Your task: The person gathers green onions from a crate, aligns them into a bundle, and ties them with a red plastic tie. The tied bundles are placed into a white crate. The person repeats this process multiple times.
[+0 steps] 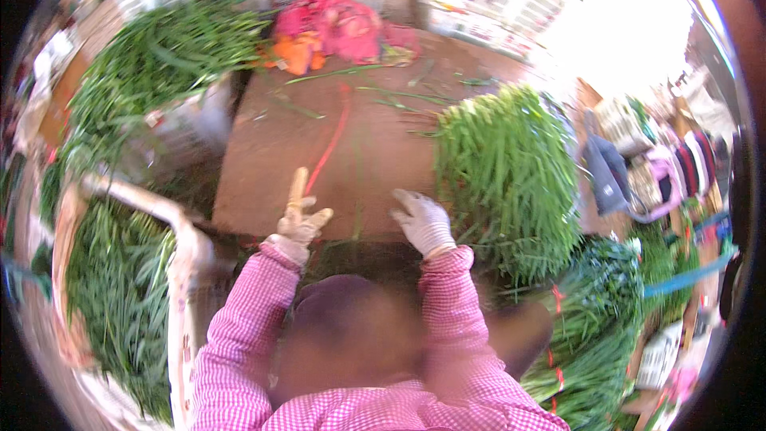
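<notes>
A red tie strip [333, 146] lies across the brown tabletop [395, 155], its near end at the fingers of my left hand [301, 215]. That hand wears a yellowed glove, with fingers spread; whether it pinches the strip cannot be told. My right hand [422, 221], in a pale knitted glove, is over the table's near edge with its fingers apart and nothing in it. To its right rises a big pile of green leafy stalks [502, 173], cut ends facing away. A few loose green stalks [401, 94] are scattered on the table's far half.
Pink cloth [344, 27] and an orange piece [299, 52] lie at the table's far edge. More greens [161, 60] heap up at left, above a container of leaves [119, 287]. Bundles with red ties [586, 335] stand at lower right, near a grey bag [604, 173].
</notes>
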Tool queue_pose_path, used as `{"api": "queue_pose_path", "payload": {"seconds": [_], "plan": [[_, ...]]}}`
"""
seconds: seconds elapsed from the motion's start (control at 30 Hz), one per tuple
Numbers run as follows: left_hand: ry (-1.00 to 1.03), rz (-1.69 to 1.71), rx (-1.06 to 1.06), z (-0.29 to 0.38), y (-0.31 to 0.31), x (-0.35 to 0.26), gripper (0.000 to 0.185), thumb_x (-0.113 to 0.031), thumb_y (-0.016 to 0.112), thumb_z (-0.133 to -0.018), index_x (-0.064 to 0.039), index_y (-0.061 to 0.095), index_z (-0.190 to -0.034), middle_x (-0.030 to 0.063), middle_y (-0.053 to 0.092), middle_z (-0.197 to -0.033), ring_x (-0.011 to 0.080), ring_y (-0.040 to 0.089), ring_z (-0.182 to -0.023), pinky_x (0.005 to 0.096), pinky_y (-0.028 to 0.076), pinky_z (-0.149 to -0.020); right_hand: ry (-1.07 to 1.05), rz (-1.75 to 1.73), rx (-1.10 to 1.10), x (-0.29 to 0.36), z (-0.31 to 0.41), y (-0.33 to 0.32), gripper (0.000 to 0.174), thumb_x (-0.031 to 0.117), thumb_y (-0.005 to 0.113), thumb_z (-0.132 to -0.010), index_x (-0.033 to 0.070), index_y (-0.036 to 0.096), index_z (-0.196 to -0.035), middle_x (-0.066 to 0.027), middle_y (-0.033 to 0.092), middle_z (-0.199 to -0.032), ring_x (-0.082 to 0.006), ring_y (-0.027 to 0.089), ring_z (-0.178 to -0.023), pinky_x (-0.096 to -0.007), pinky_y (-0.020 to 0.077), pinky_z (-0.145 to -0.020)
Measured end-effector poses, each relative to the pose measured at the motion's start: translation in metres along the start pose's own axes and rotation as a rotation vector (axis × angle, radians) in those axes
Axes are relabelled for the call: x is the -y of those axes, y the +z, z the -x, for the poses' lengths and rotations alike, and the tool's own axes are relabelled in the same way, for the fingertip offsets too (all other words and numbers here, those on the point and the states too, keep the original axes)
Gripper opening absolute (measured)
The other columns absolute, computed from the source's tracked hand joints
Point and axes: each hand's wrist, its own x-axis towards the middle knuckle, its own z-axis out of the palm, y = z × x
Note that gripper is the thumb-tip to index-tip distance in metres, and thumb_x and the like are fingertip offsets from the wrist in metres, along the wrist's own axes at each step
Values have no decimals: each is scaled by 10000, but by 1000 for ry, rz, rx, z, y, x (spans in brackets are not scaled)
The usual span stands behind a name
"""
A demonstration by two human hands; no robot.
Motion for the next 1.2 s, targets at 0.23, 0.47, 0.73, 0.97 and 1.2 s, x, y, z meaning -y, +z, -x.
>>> {"api": "queue_pose_path", "payload": {"seconds": [0.23,0.47,0.73,0.97,1.2], "plan": [[269,-514,-130,51,-33,7,635,-133,718,-855,-113,454,-1431,70,490,-1437,218,451,-1307,390,399,-1062,-244,138,-4,36,-5,35,449,315,620,-844,124,590,-1249,-111,630,-1230,-314,576,-1149,-463,439,-971],[49,-468,205,177,-93,-57,369,-324,582,-975,-111,622,-1273,101,684,-1140,201,634,-1066,308,475,-951,-342,212,55,65,-5,47,478,256,655,-816,127,574,-1269,-101,585,-1312,-303,525,-1222,-476,360,-1063],[29,-245,-400,282,-265,-93,480,-119,657,-911,-36,517,-1363,142,629,-1230,218,602,-1104,333,455,-1009,-361,219,83,80,-6,60,488,225,661,-815,131,559,-1282,-99,590,-1298,-304,528,-1213,-469,364,-1061],[-230,-1355,-253,207,-260,-55,1091,-251,830,-685,-104,167,-1540,240,285,-1519,375,269,-1427,437,265,-1163,-374,258,183,85,-4,60,509,229,647,-829,156,528,-1319,-93,594,-1286,-299,546,-1185,-465,373,-1050],[-517,-1476,-200,136,-244,-34,1012,-488,656,-827,-148,49,-1563,201,252,-1549,357,257,-1442,460,275,-1146,-282,296,301,82,0,62,518,284,623,-852,138,512,-1337,-97,588,-1299,-315,551,-1175,-474,377,-1042]]}}
